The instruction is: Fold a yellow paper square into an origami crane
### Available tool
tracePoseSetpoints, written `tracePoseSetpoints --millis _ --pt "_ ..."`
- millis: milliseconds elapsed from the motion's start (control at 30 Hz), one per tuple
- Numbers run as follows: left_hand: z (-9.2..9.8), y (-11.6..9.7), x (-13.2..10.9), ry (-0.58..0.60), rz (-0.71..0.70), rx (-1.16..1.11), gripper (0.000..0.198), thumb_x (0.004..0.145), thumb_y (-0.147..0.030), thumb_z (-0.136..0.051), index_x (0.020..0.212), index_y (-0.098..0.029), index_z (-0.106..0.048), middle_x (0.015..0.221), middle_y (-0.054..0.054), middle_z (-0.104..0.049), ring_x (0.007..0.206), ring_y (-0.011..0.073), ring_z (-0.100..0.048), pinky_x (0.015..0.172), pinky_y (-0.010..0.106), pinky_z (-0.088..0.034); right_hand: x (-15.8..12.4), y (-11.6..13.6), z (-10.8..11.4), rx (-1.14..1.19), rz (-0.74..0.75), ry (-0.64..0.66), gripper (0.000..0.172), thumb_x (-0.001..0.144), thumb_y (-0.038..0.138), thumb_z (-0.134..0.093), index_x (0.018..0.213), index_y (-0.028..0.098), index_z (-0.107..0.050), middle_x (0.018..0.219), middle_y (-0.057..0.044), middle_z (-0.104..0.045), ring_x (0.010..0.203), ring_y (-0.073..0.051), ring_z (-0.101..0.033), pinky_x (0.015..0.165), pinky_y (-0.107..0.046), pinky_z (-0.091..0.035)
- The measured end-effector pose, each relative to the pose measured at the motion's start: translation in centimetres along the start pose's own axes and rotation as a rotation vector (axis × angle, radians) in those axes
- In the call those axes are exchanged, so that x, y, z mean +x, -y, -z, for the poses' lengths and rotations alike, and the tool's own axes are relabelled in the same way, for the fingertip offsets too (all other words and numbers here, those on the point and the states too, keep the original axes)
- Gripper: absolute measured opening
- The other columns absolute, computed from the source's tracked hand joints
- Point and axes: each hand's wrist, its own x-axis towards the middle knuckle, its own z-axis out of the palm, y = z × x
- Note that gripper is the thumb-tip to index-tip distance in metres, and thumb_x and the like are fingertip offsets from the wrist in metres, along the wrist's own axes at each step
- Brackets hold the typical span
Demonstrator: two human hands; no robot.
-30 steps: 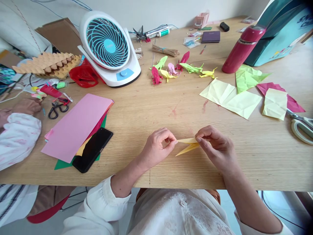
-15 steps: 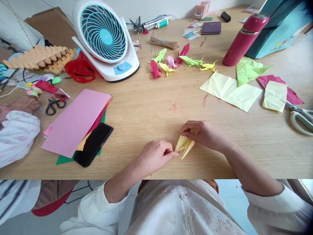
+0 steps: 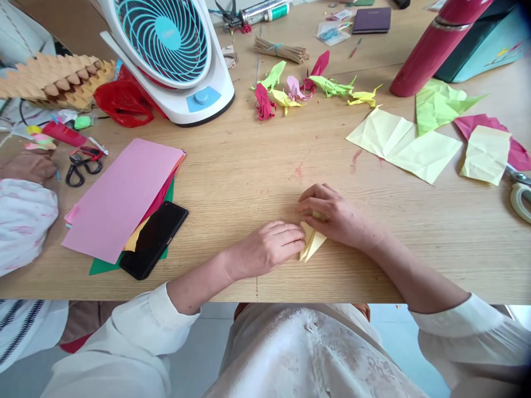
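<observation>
A pale yellow folded origami paper (image 3: 312, 243) lies on the wooden table in front of me, its narrow points facing my body. My left hand (image 3: 271, 249) is at its left edge, fingers close together and curled over that side, with the thumb hidden. From above, my right hand (image 3: 332, 216) grips the upper part of the paper between thumb and bent fingers. The top of the fold is mostly covered by those fingers.
Several folded paper figures (image 3: 292, 91) stand farther back, near a bundle of brown sticks (image 3: 281, 50). Creased sheets (image 3: 402, 145) and a red flask (image 3: 440, 47) are at right. Leftward are a fan (image 3: 174, 61), pink paper (image 3: 124, 199), a phone (image 3: 154, 240) and another person's hand (image 3: 29, 166).
My left hand has gone from a thumb-and-finger pinch at the paper's lower tip to curling over its left side. The paper's points have drawn closer together. The view has shifted slightly.
</observation>
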Motion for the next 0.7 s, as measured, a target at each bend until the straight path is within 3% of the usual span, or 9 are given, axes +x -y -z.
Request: tracePoseSetpoints --millis 133,400,600,700 --pt "-0.4 -0.3 -0.4 -0.024 0.016 -0.008 0.018 0.097 -0.01 -0.051 0.104 -0.014 -0.067 0.11 0.011 -0.072 0.115 0.022 -0.065 0.105 0.038 -0.053 -2.1 1.5 0.8 -0.104 -0.037 -0.102 0.016 0.094 0.018 -0.056 0.105 0.021 -0.068 0.105 -0.011 -0.063 0.092 -0.024 -0.058 0.082 -0.041 -0.048" --pt "-1.9 -1.9 0.1 -0.104 0.129 -0.05 0.017 0.1 -0.017 -0.051 0.107 -0.016 -0.066 0.112 0.011 -0.068 0.099 0.0192 -0.066 0.088 0.032 -0.057 -8.3 5.1 0.2 -0.162 -0.146 -0.114 0.03 0.095 0.015 -0.055 0.123 0.024 -0.061 0.122 -0.012 -0.066 0.103 -0.026 -0.063 0.085 -0.044 -0.048" --pt "-1.9 -2.4 1.0 -0.047 0.126 -0.05 0.015 0.099 -0.017 -0.053 0.094 -0.015 -0.067 0.1 0.008 -0.071 0.092 0.0193 -0.065 0.085 0.033 -0.056 -9.4 5.7 -0.5 -0.151 -0.119 -0.063 0.034 0.095 0.013 -0.057 0.127 0.025 -0.06 0.128 -0.009 -0.067 0.109 -0.026 -0.063 0.091 -0.044 -0.047" --pt "-2.0 -2.3 1.0 -0.068 0.11 -0.039 0.014 0.098 -0.017 -0.054 0.093 -0.016 -0.067 0.11 0.009 -0.071 0.102 0.0207 -0.065 0.092 0.036 -0.056 -9.6 5.8 -0.6 -0.145 -0.123 -0.047 0.036 0.095 0.014 -0.058 0.13 0.025 -0.059 0.131 -0.01 -0.066 0.113 -0.027 -0.062 0.092 -0.046 -0.047"
